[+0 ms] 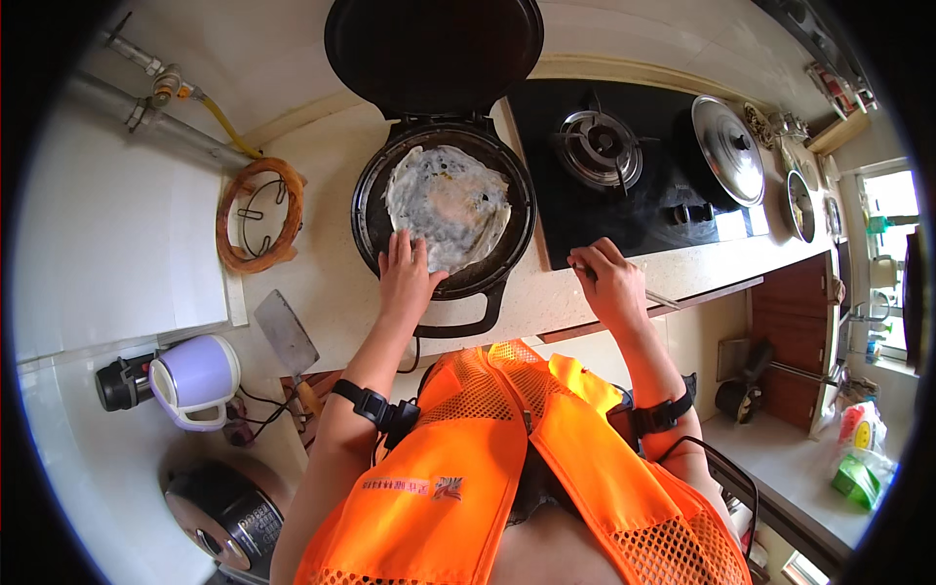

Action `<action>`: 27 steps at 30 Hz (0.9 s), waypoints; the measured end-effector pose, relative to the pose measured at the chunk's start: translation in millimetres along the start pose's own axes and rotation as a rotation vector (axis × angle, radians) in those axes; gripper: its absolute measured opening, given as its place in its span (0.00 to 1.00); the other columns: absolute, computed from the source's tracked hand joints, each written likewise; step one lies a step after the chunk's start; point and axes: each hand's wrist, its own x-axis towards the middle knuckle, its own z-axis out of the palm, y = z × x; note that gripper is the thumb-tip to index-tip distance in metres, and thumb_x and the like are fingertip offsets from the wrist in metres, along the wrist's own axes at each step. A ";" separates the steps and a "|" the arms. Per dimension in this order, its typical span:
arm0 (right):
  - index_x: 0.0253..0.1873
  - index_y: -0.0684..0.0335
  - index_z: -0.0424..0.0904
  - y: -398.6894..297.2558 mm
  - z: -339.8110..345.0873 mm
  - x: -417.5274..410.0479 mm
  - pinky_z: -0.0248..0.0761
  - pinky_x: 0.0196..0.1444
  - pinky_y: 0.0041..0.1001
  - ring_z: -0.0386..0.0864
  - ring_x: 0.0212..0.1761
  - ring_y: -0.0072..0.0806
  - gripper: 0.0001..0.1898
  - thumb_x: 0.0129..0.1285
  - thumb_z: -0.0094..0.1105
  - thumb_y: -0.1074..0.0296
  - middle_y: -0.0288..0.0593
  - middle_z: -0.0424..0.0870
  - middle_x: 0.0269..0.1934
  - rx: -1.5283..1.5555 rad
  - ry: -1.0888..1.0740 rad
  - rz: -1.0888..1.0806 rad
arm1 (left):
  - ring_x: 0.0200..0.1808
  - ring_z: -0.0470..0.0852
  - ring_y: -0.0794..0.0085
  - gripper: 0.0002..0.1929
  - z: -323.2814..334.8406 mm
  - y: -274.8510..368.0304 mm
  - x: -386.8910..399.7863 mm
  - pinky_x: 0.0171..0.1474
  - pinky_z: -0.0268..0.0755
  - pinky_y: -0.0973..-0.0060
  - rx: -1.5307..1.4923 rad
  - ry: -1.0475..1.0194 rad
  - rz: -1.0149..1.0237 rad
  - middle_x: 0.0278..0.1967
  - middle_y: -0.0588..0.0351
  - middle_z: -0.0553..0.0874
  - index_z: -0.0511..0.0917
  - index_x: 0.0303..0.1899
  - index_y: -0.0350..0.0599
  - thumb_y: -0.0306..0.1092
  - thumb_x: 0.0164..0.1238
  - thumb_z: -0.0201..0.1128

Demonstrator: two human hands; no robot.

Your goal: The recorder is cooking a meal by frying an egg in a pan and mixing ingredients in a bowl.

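A thin round flatbread (450,205) lies on the dark plate of an electric griddle (521,252), whose lid (435,55) stands raised behind it. My left hand (406,265) rests flat with spread fingers on the near left edge of the flatbread. To the right of the griddle, over the front edge of the gas hob (574,245), my right hand (607,274) is closed around a pair of thin sticks that look like chopsticks (662,299). Their ends stick out to the right of the hand, above the counter's edge.
A metal spatula (287,333) lies left, near a purple kettle (194,380). Behind it is a round wooden ring (227,219) beside a yellow gas hose (227,128). A lidded pan (727,150) occupies the hob's right side, with a metal bowl (801,207) beyond. A rice cooker (219,512) stands lower left.
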 end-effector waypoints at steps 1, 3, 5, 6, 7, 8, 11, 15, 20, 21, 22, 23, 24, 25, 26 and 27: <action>0.37 0.56 0.80 -0.1 -1.5 -4.2 0.73 0.26 0.30 0.79 0.26 0.34 0.05 0.55 0.63 0.69 0.34 0.76 0.31 0.015 -0.023 0.026 | 0.68 0.60 0.49 0.35 -0.2 2.2 -2.2 0.64 0.58 0.50 0.009 0.049 0.010 0.66 0.40 0.61 0.70 0.59 0.38 0.51 0.53 0.67; 0.37 0.56 0.80 -0.4 -4.3 -12.9 0.73 0.26 0.30 0.80 0.27 0.34 0.05 0.55 0.63 0.68 0.34 0.76 0.31 0.022 0.017 0.032 | 0.67 0.61 0.50 0.35 0.9 11.1 -7.1 0.64 0.58 0.52 0.016 0.096 0.024 0.65 0.40 0.63 0.70 0.59 0.38 0.50 0.54 0.67; 0.37 0.56 0.80 -0.7 -7.8 -21.7 0.73 0.27 0.30 0.80 0.27 0.34 0.05 0.55 0.63 0.68 0.34 0.77 0.31 0.033 0.040 0.053 | 0.65 0.64 0.48 0.31 4.0 24.4 -13.6 0.64 0.60 0.53 -0.093 0.098 0.296 0.63 0.39 0.67 0.70 0.58 0.37 0.50 0.58 0.64; 0.37 0.56 0.80 -0.8 -9.9 -26.3 0.73 0.27 0.30 0.80 0.28 0.35 0.05 0.56 0.63 0.68 0.34 0.77 0.31 0.023 0.044 0.068 | 0.65 0.65 0.47 0.30 6.4 32.1 -16.2 0.64 0.60 0.54 -0.066 0.082 0.357 0.62 0.39 0.69 0.70 0.59 0.38 0.53 0.63 0.58; 0.37 0.56 0.80 -1.3 -11.6 -31.5 0.73 0.27 0.30 0.80 0.28 0.36 0.04 0.56 0.62 0.68 0.34 0.77 0.31 0.006 0.049 0.108 | 0.65 0.65 0.47 0.30 8.2 37.8 -19.5 0.64 0.60 0.54 -0.062 0.068 0.348 0.62 0.39 0.69 0.70 0.59 0.38 0.53 0.63 0.58; 0.38 0.56 0.80 -1.6 -13.7 -37.0 0.73 0.28 0.31 0.80 0.28 0.37 0.04 0.57 0.62 0.68 0.35 0.77 0.32 -0.008 0.031 0.136 | 0.64 0.66 0.47 0.31 10.2 42.9 -21.8 0.63 0.60 0.55 -0.071 0.030 0.330 0.62 0.39 0.69 0.69 0.59 0.38 0.55 0.64 0.55; 0.37 0.56 0.80 -2.7 -17.4 -55.4 0.73 0.30 0.32 0.80 0.29 0.38 0.04 0.57 0.61 0.69 0.36 0.78 0.33 -0.002 0.004 0.248 | 0.64 0.65 0.46 0.34 13.7 46.9 -21.0 0.64 0.58 0.54 -0.040 -0.037 0.336 0.63 0.39 0.68 0.67 0.62 0.40 0.60 0.67 0.47; 0.37 0.56 0.80 -4.5 -18.3 -78.8 0.73 0.30 0.32 0.80 0.29 0.38 0.03 0.57 0.60 0.69 0.37 0.78 0.33 -0.043 -0.018 0.329 | 0.68 0.58 0.47 0.35 13.3 43.8 -1.2 0.66 0.53 0.50 -0.047 0.021 0.325 0.66 0.42 0.63 0.66 0.63 0.41 0.61 0.66 0.47; 0.38 0.57 0.79 -1.5 -26.8 -99.7 0.74 0.30 0.31 0.80 0.29 0.37 0.04 0.57 0.60 0.70 0.38 0.79 0.33 -0.037 0.027 0.362 | 0.70 0.55 0.48 0.32 -7.1 48.9 7.3 0.66 0.54 0.50 -0.020 -0.015 0.252 0.69 0.46 0.58 0.66 0.64 0.42 0.57 0.67 0.50; 0.38 0.57 0.79 1.7 -32.4 -103.4 0.74 0.30 0.31 0.80 0.29 0.37 0.04 0.57 0.60 0.70 0.38 0.79 0.33 -0.034 0.038 0.361 | 0.69 0.56 0.47 0.31 -14.1 50.6 3.2 0.66 0.55 0.52 -0.055 0.055 0.264 0.69 0.46 0.58 0.66 0.63 0.42 0.54 0.67 0.53; 0.38 0.57 0.79 6.6 -40.1 -107.4 0.73 0.30 0.31 0.80 0.29 0.37 0.04 0.58 0.60 0.70 0.38 0.79 0.33 -0.047 0.065 0.367 | 0.67 0.60 0.45 0.29 -21.3 52.5 -3.1 0.63 0.59 0.51 -0.136 0.112 0.314 0.68 0.44 0.60 0.67 0.62 0.41 0.51 0.66 0.55; 0.39 0.57 0.79 12.9 -49.1 -111.9 0.73 0.30 0.31 0.81 0.29 0.37 0.04 0.58 0.60 0.69 0.39 0.79 0.33 -0.070 0.094 0.391 | 0.65 0.64 0.44 0.28 -27.6 55.2 -11.2 0.61 0.62 0.51 -0.219 0.128 0.354 0.66 0.43 0.63 0.68 0.61 0.40 0.48 0.65 0.58; 0.40 0.58 0.79 20.7 -61.8 -118.2 0.73 0.30 0.31 0.81 0.30 0.38 0.05 0.58 0.60 0.69 0.40 0.79 0.33 -0.092 0.084 0.378 | 0.64 0.65 0.43 0.26 -32.3 59.0 -22.1 0.62 0.63 0.56 -0.342 0.130 0.416 0.66 0.43 0.64 0.69 0.60 0.39 0.42 0.64 0.60; 0.40 0.59 0.78 29.6 -75.2 -125.2 0.72 0.33 0.32 0.80 0.32 0.39 0.06 0.59 0.59 0.68 0.41 0.79 0.34 -0.100 0.085 0.393 | 0.63 0.68 0.47 0.23 -34.7 63.7 -34.4 0.61 0.66 0.61 -0.437 0.072 0.436 0.64 0.43 0.67 0.71 0.58 0.38 0.40 0.65 0.60; 0.41 0.60 0.78 39.6 -89.7 -133.5 0.72 0.34 0.32 0.79 0.32 0.39 0.06 0.59 0.59 0.68 0.41 0.79 0.35 -0.092 0.110 0.399 | 0.61 0.70 0.49 0.22 -34.0 69.6 -46.4 0.60 0.67 0.62 -0.534 0.041 0.471 0.62 0.43 0.69 0.72 0.57 0.38 0.38 0.65 0.59; 0.41 0.60 0.78 51.2 -106.7 -143.7 0.72 0.36 0.32 0.79 0.33 0.40 0.07 0.59 0.59 0.67 0.42 0.79 0.35 -0.098 0.150 0.438 | 0.60 0.72 0.51 0.20 -29.9 77.6 -57.6 0.59 0.68 0.64 -0.613 -0.005 0.506 0.61 0.43 0.72 0.73 0.55 0.37 0.36 0.65 0.59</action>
